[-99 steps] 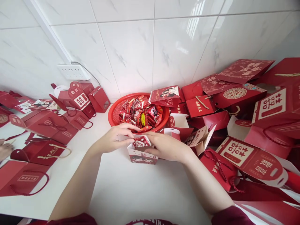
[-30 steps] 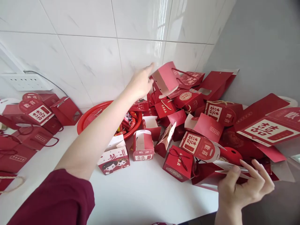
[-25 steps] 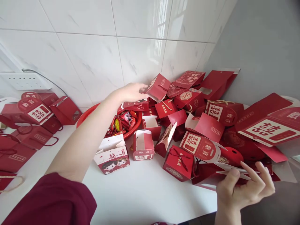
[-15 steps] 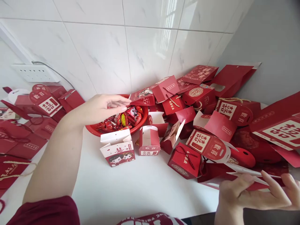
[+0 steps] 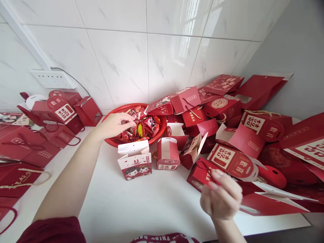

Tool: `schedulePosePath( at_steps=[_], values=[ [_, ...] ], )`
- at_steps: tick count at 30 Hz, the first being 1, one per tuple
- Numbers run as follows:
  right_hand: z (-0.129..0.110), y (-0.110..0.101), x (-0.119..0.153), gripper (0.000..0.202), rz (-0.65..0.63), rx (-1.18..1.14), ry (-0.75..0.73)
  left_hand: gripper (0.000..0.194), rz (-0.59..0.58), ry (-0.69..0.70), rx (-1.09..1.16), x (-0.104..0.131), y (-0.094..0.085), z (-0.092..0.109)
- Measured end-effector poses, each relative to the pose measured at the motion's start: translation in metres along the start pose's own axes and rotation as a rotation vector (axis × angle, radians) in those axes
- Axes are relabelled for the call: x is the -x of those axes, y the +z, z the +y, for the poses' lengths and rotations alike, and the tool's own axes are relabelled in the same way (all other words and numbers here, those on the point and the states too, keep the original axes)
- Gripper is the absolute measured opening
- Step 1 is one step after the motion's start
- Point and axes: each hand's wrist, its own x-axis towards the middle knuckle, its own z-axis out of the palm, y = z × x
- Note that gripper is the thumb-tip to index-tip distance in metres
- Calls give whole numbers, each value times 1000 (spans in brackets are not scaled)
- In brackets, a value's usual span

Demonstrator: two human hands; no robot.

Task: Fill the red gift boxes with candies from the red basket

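Observation:
My left hand [image 5: 116, 125] reaches over the rim of a red plastic basket [image 5: 162, 133], fingers loosely bent and apart above the wrapped candies [image 5: 145, 126]. No candy shows clearly in it. My right hand [image 5: 222, 195] is closed, fingertips pinched together, in front of a red gift box [image 5: 196, 175] with a twisted red cord [image 5: 204, 165]. The fingertips overlap the cord; whether they grip it or something small I cannot tell. Between the hands stand an open box with two cartoon faces [image 5: 136, 165] and a smaller open pink-red box [image 5: 167, 153].
A heap of red gift boxes [image 5: 225, 108] fills the right side against the wall. More red boxes with cord handles [image 5: 60, 111] stand at the left, below a white power outlet [image 5: 53, 79]. A large opened red box [image 5: 270, 204] lies at the front right of the white table [image 5: 141, 209].
My right hand has moved left from the large red box at the right edge and closed. My left hand has lowered toward the candies. The view has shifted slightly left.

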Motion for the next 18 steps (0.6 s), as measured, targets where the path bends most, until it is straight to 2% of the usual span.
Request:
schedulePosePath(
  at_steps=[2,4,5,9,14,18],
  values=[
    [-13,14,6,37,-107,-118,17,19,-34,-63,97,-28,10,-11],
    [-24,25,15,36,-193,-218,-3,18,-12,-280,315,-57,23,-21],
    [-28,30,20,35,-223,-264,-15,20,-4,-347,383,-71,29,-26],
    [-36,40,38,39,-316,-381,-17,26,-37,-466,549,-114,51,-35],
    [-35,38,46,49,-355,-424,81,27,-75,-499,716,-132,65,-32],
    [-33,34,46,50,-420,-436,172,23,-50,-445,835,-134,65,-28]
  ],
)
